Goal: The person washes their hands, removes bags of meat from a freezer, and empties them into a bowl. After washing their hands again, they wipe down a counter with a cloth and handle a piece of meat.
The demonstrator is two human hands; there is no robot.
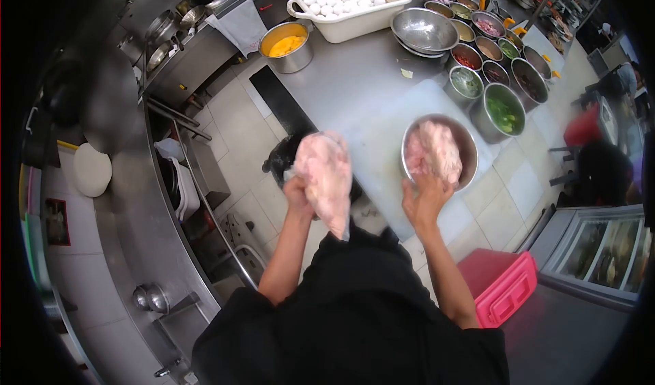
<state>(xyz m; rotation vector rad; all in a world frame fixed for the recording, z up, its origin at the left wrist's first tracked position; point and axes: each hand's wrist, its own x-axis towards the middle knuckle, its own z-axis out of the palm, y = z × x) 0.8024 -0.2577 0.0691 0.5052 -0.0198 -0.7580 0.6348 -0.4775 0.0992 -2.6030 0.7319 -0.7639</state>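
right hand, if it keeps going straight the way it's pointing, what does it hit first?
The right hand points up-frame at the metal bowl on the white cutting board. It would first meet the raw meat heaped in that bowl; its fingers look already on it, though depth is unclear.

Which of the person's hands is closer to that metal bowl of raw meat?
Right. The right hand touches the metal bowl at its near rim; the left hand holds a bag of meat apart.
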